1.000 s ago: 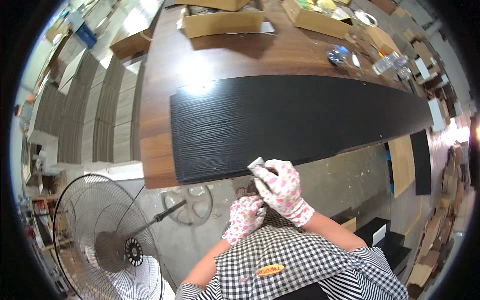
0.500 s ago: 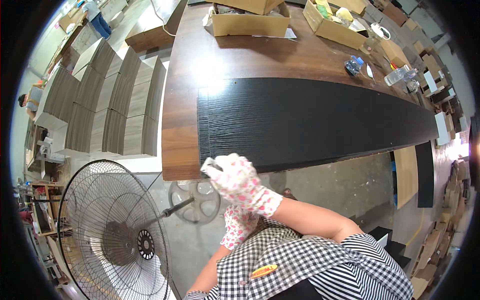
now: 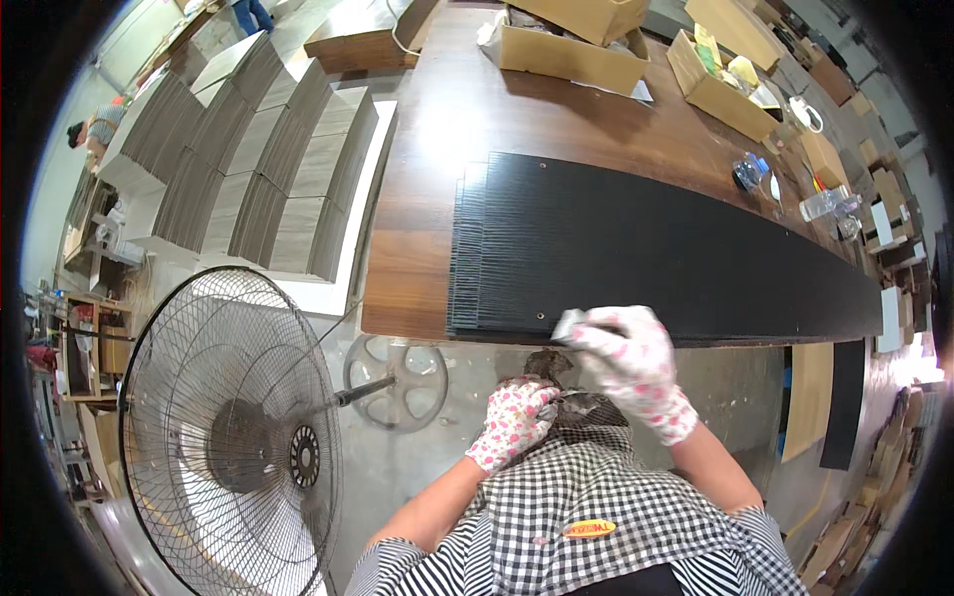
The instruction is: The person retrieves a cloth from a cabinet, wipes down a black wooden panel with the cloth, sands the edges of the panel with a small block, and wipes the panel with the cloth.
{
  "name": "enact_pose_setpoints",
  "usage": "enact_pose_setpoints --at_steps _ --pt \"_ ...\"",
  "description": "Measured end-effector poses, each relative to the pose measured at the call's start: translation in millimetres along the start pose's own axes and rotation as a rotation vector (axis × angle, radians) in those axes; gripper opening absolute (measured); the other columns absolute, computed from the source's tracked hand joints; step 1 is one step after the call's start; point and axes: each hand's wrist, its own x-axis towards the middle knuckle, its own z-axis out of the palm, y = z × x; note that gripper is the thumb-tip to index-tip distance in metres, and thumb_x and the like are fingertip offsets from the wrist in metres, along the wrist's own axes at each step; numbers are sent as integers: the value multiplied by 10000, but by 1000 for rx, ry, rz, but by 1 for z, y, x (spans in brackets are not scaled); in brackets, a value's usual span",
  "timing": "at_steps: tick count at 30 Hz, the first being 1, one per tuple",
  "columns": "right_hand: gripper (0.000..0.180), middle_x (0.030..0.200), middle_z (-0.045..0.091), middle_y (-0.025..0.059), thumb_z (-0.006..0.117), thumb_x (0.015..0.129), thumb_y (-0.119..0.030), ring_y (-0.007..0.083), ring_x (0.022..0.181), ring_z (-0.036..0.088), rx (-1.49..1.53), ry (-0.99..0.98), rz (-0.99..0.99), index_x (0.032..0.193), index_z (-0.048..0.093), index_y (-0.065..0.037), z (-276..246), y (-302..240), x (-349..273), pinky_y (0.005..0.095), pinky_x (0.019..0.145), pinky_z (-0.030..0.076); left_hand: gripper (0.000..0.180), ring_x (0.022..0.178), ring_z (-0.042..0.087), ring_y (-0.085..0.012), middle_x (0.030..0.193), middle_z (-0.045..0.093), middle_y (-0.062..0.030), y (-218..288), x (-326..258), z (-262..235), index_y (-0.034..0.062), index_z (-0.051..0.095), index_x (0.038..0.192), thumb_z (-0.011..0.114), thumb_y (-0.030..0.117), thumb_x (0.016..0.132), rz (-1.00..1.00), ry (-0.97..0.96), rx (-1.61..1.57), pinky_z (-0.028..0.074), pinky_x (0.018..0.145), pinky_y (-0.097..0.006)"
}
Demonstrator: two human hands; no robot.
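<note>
A long black ribbed panel (image 3: pixel 636 248) lies on a brown wooden table (image 3: pixel 447 129). My right hand (image 3: pixel 631 363), in a white glove with pink flowers, holds a small grey block (image 3: pixel 568 323) against the panel's near edge. My left hand (image 3: pixel 514 419), gloved the same way, hangs below the table edge in front of my checked apron. Its fingers are curled around a small dark object that I cannot make out.
A large standing fan (image 3: pixel 234 437) is at the lower left. Stacks of grey boards (image 3: pixel 268 149) fill the floor to the left. Cardboard boxes (image 3: pixel 571 50) and bottles (image 3: pixel 825 204) sit at the table's far side. Another person (image 3: pixel 94 129) is at the far left.
The view has swung as my head moved. My right hand with the grey block slid along the panel's near edge and now rests near its left end.
</note>
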Motion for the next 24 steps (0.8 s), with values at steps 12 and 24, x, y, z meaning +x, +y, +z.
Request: enact_pose_setpoints --at_steps 12,24 --pt "69 811 629 71 665 829 -145 278 728 600 14 -227 -222 887 699 -158 57 39 119 383 608 509 244 942 638 -305 997 690 -106 -25 -31 -16 76 709 968 694 139 732 -222 229 24 516 811 -409" --pt "111 816 621 101 681 805 -133 308 767 601 22 -183 -309 907 720 -154 82 105 177 424 667 505 273 950 639 -312 991 688 -124 -49 -33 -13 77 713 953 748 233 732 -334 331 -72 511 824 -427"
